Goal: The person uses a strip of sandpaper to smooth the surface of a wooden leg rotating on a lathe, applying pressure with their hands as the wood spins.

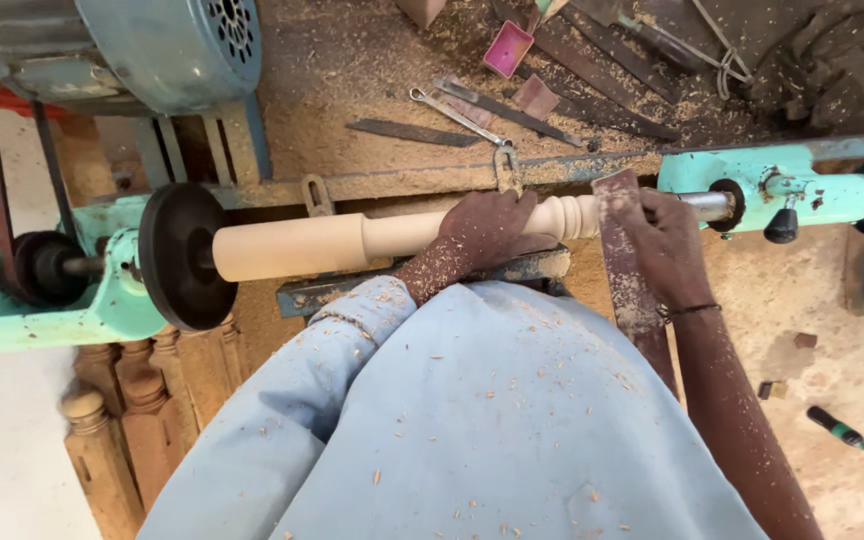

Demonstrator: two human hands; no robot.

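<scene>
1. Between the dark faceplate (174,255) at the lathe's left end and the tailstock (812,195) at its right, a pale spindle (352,243) lies level, with beads cut near its right end.
2. Left hand (487,228) lies palm down over the spindle just left of the beads, fingers curled on the wood (dusted with shavings).
3. Right hand (667,245) grips a long flat chisel (624,250), whose blade crosses the spindle's right end, touching it beside the beads.
4. Under the hands, the tool rest (422,285) runs along the lathe's near edge.
5. Along the bench's far edge, files (412,131), a wrench (452,113) and a pink tray (508,48) lie in sawdust.
6. Below the lathe's left end stand turned balusters (112,420).
</scene>
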